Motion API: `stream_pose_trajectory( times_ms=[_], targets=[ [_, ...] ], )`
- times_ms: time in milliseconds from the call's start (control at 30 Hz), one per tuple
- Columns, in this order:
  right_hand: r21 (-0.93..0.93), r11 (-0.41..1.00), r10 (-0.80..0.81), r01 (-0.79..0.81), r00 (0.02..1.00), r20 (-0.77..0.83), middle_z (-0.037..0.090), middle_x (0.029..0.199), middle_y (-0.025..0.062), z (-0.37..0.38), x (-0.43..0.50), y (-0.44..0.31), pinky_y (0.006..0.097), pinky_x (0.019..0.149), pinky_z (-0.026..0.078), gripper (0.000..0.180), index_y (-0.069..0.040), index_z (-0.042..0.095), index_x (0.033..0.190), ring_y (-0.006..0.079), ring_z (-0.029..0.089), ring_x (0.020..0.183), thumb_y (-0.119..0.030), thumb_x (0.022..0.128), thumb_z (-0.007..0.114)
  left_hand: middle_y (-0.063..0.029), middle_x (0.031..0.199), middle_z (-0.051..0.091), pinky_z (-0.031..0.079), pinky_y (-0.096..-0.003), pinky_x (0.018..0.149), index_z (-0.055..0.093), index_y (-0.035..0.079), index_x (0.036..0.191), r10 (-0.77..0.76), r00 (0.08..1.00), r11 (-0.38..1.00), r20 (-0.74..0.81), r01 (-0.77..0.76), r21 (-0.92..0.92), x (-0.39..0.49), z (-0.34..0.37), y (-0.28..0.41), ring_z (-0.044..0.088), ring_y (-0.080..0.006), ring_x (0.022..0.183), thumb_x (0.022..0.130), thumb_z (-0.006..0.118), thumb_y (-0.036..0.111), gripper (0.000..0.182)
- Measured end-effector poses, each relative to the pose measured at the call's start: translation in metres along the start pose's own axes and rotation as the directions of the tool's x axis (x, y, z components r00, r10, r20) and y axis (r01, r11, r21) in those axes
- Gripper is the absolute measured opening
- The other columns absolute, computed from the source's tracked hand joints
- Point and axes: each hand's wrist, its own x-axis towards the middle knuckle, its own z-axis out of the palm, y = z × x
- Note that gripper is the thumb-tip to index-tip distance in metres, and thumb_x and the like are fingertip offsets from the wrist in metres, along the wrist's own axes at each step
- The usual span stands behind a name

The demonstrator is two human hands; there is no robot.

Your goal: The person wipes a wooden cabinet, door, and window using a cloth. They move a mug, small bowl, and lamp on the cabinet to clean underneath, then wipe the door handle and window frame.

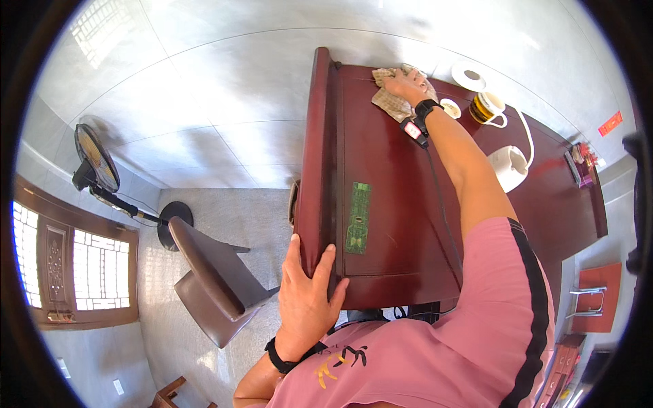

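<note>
At the far left corner of a dark red wooden table, my right hand presses on a crumpled beige checked cloth, fingers bent into its folds. Part of the cloth is hidden under the palm. My left hand rests at the near end of the table's raised wooden side rail, its fingers spread over the rail and nothing held. A black device with a pink-and-white label and a cable lies just below my right wrist, beside the cloth. A green patterned strip lies flat near the rail.
Right of the cloth stand a small round white-topped item, a paper roll, a yellow-and-black mug and a white desk lamp. A small box sits farther right. A brown chair and a pedestal fan are at left.
</note>
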Motion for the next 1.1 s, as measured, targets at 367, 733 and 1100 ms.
stream_pose_trajectory(
  times_ms=[367, 733, 1100],
  targets=[
    [0.02, 0.796, -0.605, 0.605, 0.796, 0.005, 0.041, 0.151, 0.0206, 0.035, -0.049, -0.095, 0.0515, 0.116, 0.029, 0.06, -0.001, 0.044, 0.144, 0.0419, 0.033, 0.14, -0.038, 0.097, 0.042, -0.0369, 0.144, 0.032, 0.049, -0.0491, 0.093, 0.055, 0.01, 0.136, -0.026, 1.0, 0.999, -0.007, 0.026, 0.02, -0.001, -0.001, -0.003, 0.05, -0.0494, 0.119, 0.077, 0.08, 0.019, 0.064],
    [-0.156, 0.775, -0.63, 0.613, 0.769, -0.108, 0.029, 0.159, 0.0152, 0.064, -0.016, -0.091, 0.0512, 0.118, 0.025, 0.061, -0.011, 0.034, 0.152, 0.0382, 0.025, 0.146, -0.034, 0.098, 0.047, -0.0363, 0.143, 0.034, 0.049, -0.0497, 0.095, 0.056, 0.008, 0.134, -0.045, 0.998, 0.999, -0.046, 0.043, -0.024, -0.005, 0.006, -0.004, 0.049, -0.0506, 0.122, 0.078, 0.079, 0.016, 0.061],
    [-0.014, 0.437, -0.889, 0.899, 0.434, 0.142, 0.011, 0.165, 0.0198, 0.056, -0.195, 0.004, 0.0519, 0.122, 0.009, 0.062, -0.014, 0.022, 0.158, 0.0391, 0.007, 0.152, -0.043, 0.104, 0.035, -0.032, 0.142, 0.038, 0.051, -0.0492, 0.091, 0.058, 0.01, 0.132, -0.03, 0.994, 0.999, -0.103, 0.028, -0.021, -0.025, 0.009, 0.004, 0.051, -0.0496, 0.121, 0.08, 0.078, 0.017, 0.056]
  ],
)
